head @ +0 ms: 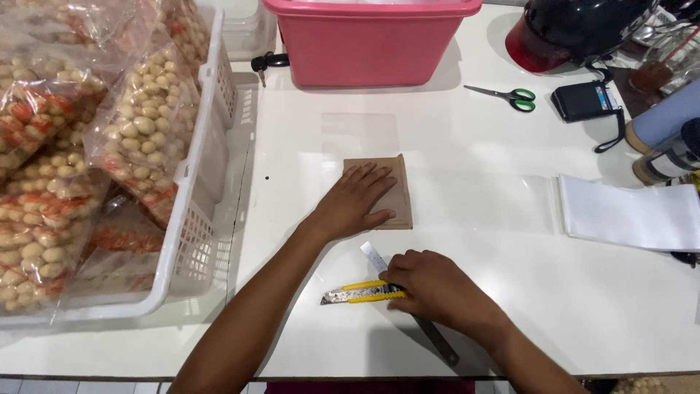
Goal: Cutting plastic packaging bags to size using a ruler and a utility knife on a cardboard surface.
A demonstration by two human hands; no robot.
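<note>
My left hand (355, 201) lies flat, fingers spread, on a small brown paper pouch (399, 191) in the middle of the white table (510, 292). Nearer to me, my right hand (430, 286) rests closed over the rear end of a yellow utility knife (357, 293), whose blade end points left. Under that hand a metal ruler (436, 337) lies slanted, its white end (374, 255) showing above the knuckles. A clear plastic sheet (359, 133) lies just beyond the pouch.
A white basket (204, 153) of bagged nuts fills the left side. A pink tub (368, 40) stands at the back, keys (264, 64) beside it. Green-handled scissors (510, 95), a black card holder (583, 101), a helmet (576, 29) and a stack of clear bags (631, 213) lie to the right.
</note>
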